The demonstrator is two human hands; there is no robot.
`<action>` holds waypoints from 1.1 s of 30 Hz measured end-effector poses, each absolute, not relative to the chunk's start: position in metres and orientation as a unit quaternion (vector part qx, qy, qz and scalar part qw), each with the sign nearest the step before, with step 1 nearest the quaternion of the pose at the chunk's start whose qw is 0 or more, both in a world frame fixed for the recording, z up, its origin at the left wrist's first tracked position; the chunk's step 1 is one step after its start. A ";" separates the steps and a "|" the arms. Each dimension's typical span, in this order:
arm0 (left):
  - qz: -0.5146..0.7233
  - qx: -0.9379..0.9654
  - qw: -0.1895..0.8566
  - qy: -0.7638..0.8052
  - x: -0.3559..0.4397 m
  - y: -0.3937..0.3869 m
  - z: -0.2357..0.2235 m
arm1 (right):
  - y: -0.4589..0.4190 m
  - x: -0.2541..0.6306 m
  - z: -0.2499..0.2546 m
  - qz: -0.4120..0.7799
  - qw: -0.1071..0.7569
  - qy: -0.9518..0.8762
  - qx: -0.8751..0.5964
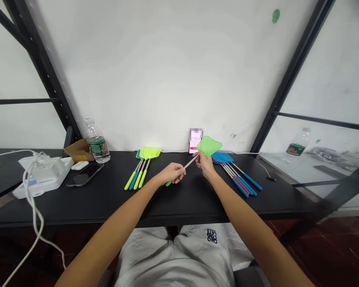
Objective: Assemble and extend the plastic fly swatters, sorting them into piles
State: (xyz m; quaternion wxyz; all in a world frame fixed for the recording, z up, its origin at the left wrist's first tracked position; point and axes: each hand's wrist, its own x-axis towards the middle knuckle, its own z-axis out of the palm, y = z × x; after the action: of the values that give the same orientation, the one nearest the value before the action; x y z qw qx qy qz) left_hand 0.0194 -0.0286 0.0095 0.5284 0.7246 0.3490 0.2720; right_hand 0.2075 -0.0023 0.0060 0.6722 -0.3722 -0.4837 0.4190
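A green fly swatter (212, 146) with a metal rod is held above the middle of the black table. My left hand (174, 173) is closed around its lower part, where the green handle meets the rod. My right hand (202, 161) grips it at the base of the mesh head, thumb on the plastic. Left of my hands lies a group of yellow fly swatters (149, 154) with a blue-handled one among them, heads toward the wall. On the right is a pile of blue fly swatters (245, 175), and a red-handled one (241, 184) lies among them.
A lit phone (194, 143) leans against the wall behind my hands. At the left are a water bottle (98, 145), a dark phone (85, 175), a white earbud-like case (79, 165), a cardboard box (79, 150) and a white power strip (49, 175) with cables. Black metal posts flank the table (107, 203).
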 end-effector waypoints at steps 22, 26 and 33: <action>0.325 0.770 0.408 0.367 0.020 -0.026 0.007 | -0.008 0.207 -0.001 0.469 0.394 -0.663 -0.430; 0.395 0.732 0.348 0.432 0.011 -0.015 0.015 | -0.001 0.220 0.006 0.420 0.451 -0.639 -0.461; 0.307 0.673 0.048 0.671 -0.043 0.008 0.031 | 0.015 0.280 0.010 0.081 0.419 -0.555 -0.714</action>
State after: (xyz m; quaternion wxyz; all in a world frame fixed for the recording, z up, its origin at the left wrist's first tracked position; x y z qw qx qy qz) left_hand -0.0425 0.0077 0.0308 0.0476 0.6728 0.6713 0.3073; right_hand 0.2799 0.0147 0.0100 0.4191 -0.7140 -0.5551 0.0807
